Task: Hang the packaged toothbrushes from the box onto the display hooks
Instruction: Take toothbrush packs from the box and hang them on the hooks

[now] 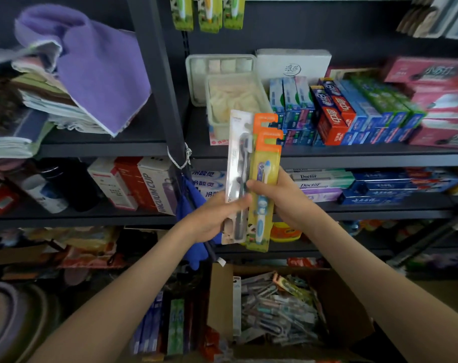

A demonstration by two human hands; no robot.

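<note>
Pinching white toothbrush pack (237, 142) in left grip (209, 221), right grip (280, 197) clasping orange packs (269, 142), box (220, 297) contents blurred

Dark store shelves (353, 155), stocked.
Toothpaste boxes (335, 119) fill the right shelf, folded towels (60, 106) the left; a cardboard box (351, 307) stands near, below.

Held toothbrush packs (264, 153) fill the space directly above the fingers (256, 186). Beyond them a pale basket (235, 100) and toothpaste boxes (335, 119) crowd the shelf (353, 155) (right to its front edge). Upright post (167, 100) blocks the fingers' left. Below the fingers, open air down to the cardboard box (220, 297).
</note>
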